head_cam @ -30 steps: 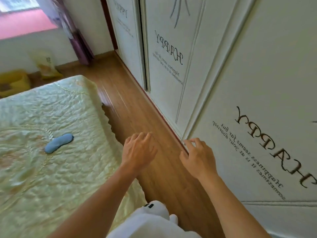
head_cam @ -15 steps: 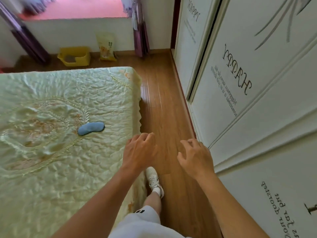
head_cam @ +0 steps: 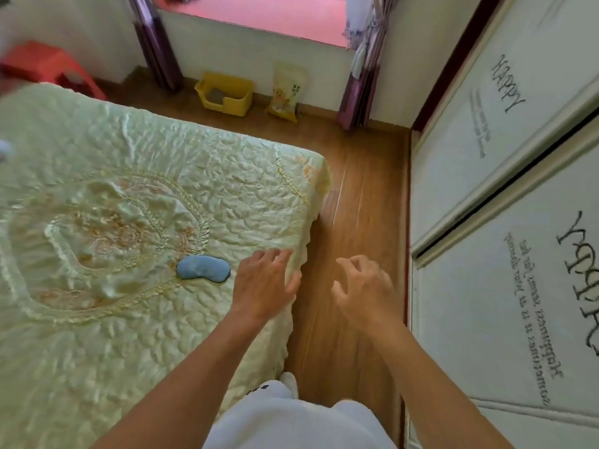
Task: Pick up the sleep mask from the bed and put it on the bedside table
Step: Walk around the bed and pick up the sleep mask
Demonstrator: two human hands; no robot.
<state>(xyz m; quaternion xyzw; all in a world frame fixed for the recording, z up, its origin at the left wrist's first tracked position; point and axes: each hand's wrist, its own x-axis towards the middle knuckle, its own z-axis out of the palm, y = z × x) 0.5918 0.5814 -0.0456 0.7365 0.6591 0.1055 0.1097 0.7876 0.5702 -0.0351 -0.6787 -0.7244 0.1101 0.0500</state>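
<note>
Since the earlier frames the view had swung left and closed in on the bed, so that the sleep mask (head_cam: 203,268), before well off to the left of the hands, now lay just beside the left hand (head_cam: 264,283). That hand hovered over the near right edge of the bed (head_cam: 129,319), palm down, fingers loosely spread and holding nothing. The right hand (head_cam: 363,286) hung over the wooden floor (head_cam: 356,205) between bed and wardrobe (head_cam: 486,286), its fingers half curled, also empty.

The mask rested flat on the quilted cover, immediately left of the left hand's knuckles and not touching them. Its long axis ran roughly left to right across the view, its right end towards the hand. The left hand was clearly the nearer; the right would have had to cross the body and the bed edge to reach it. Nothing stood between the left hand and the mask, only rumpled cover.

Farther out, a yellow bin (head_cam: 225,94) and a printed bag (head_cam: 287,92) stood against the far wall under the window, and something red (head_cam: 48,66) sat beyond the bed's far left corner. No bedside table could be made out with certainty.
</note>
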